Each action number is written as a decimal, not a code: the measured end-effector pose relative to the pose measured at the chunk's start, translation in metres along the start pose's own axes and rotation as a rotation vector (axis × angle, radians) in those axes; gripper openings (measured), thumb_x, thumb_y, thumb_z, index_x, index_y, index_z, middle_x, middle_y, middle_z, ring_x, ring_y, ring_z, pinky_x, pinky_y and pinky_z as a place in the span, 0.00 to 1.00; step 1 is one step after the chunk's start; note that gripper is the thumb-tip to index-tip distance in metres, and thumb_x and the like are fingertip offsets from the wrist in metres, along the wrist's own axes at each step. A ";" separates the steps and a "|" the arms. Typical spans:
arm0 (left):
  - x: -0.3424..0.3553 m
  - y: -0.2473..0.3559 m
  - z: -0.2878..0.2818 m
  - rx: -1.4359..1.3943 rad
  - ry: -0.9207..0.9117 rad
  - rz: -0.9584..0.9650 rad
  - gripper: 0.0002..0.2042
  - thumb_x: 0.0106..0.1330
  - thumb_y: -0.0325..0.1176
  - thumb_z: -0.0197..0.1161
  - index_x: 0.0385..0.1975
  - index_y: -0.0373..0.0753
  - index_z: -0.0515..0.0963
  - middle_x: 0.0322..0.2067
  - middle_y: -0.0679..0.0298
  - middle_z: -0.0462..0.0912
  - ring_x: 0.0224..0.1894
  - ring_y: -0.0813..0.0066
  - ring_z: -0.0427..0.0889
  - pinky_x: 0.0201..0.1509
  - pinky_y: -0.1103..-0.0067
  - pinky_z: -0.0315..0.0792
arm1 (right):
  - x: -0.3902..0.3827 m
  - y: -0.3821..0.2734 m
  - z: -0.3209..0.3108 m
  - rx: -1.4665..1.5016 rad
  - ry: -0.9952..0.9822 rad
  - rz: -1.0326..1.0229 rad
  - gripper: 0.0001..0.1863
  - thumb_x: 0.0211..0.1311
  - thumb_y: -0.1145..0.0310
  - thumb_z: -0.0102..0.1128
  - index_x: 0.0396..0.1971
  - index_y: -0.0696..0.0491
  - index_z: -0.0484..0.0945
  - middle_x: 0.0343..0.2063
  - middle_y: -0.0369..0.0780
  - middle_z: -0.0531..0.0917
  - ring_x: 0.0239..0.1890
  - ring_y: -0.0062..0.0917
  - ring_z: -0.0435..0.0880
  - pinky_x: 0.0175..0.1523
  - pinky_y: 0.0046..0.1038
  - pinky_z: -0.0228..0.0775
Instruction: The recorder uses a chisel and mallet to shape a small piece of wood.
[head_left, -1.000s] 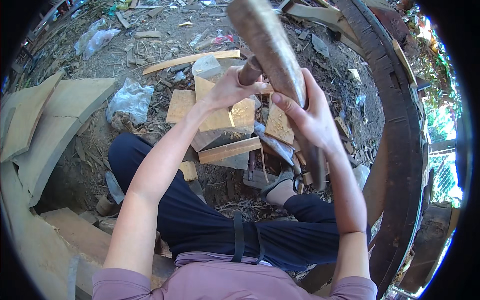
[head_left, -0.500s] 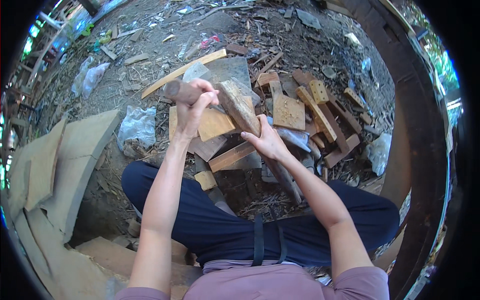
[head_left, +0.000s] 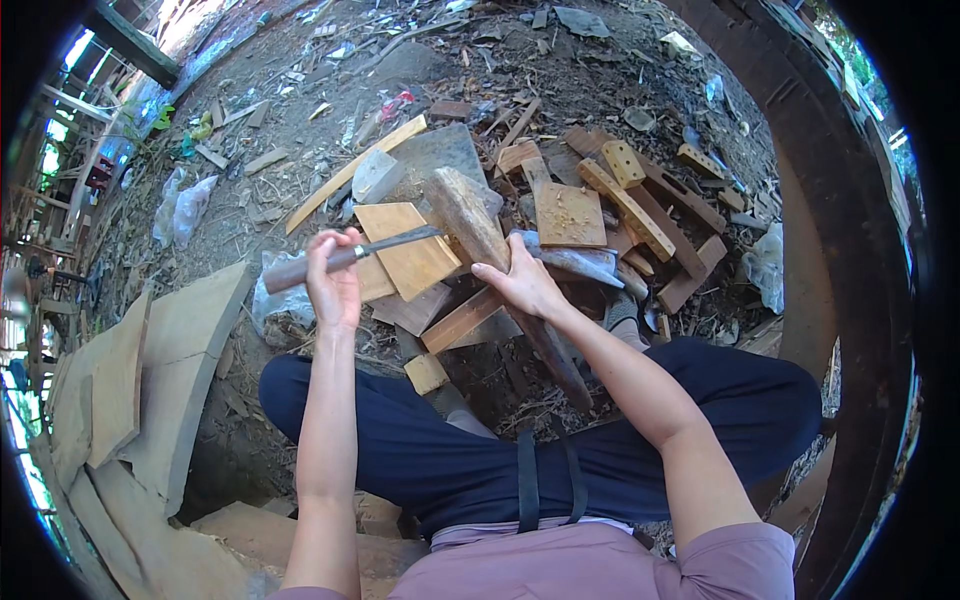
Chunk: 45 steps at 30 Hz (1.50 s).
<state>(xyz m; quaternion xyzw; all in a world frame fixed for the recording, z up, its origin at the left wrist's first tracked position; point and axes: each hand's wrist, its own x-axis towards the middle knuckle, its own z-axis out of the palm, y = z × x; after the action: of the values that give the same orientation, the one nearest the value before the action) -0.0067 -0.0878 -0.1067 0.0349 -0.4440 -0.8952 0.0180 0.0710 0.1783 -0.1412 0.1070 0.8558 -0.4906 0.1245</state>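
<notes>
My left hand (head_left: 334,285) is closed around a chisel (head_left: 292,273) with a thick brown wooden handle. Its dark metal blade points right, over a flat light wooden board (head_left: 408,262). My right hand (head_left: 522,280) grips a long, rough wooden club (head_left: 470,215) near its middle. The club lies slanted, with its thick worn end away from me and its thin dark end between my legs. A gap separates the chisel tip from the club.
Mortised wood pieces (head_left: 625,208) lie to the right, beside a square board (head_left: 570,215) sprinkled with shavings. Clear plastic bags (head_left: 285,300) rest at left. Large curved planks (head_left: 190,350) lean near my left knee, and a dark beam (head_left: 845,250) rises at right.
My left hand has swung down and left, turning the chisel so its blade now shows pointing right. My right hand still holds the club, almost in the same place. The view has shifted slightly.
</notes>
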 end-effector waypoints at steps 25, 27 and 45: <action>0.046 0.015 0.023 -0.524 0.104 -0.049 0.13 0.62 0.42 0.59 0.26 0.38 0.72 0.16 0.67 0.67 0.17 0.77 0.67 0.34 0.76 0.68 | 0.001 0.004 -0.006 0.069 -0.064 0.067 0.42 0.53 0.41 0.60 0.55 0.60 0.59 0.43 0.63 0.78 0.49 0.54 0.79 0.56 0.45 0.68; 0.050 0.016 0.026 -0.476 0.156 -0.007 0.11 0.61 0.40 0.59 0.25 0.39 0.72 0.16 0.67 0.68 0.18 0.78 0.67 0.36 0.75 0.69 | 0.002 0.004 -0.006 0.053 -0.051 0.050 0.42 0.53 0.41 0.60 0.55 0.60 0.59 0.43 0.63 0.78 0.49 0.54 0.79 0.56 0.44 0.68; 0.042 -0.005 0.070 0.083 -0.100 0.189 0.07 0.65 0.33 0.56 0.25 0.42 0.69 0.17 0.69 0.67 0.20 0.79 0.67 0.40 0.72 0.70 | 0.002 0.005 -0.006 0.091 -0.056 0.051 0.40 0.53 0.41 0.60 0.52 0.60 0.60 0.41 0.62 0.79 0.46 0.54 0.80 0.54 0.44 0.69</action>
<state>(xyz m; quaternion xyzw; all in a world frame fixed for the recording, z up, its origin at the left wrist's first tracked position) -0.0539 -0.0317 -0.0703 -0.0510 -0.4825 -0.8709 0.0789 0.0697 0.1858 -0.1433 0.1207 0.8257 -0.5285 0.1559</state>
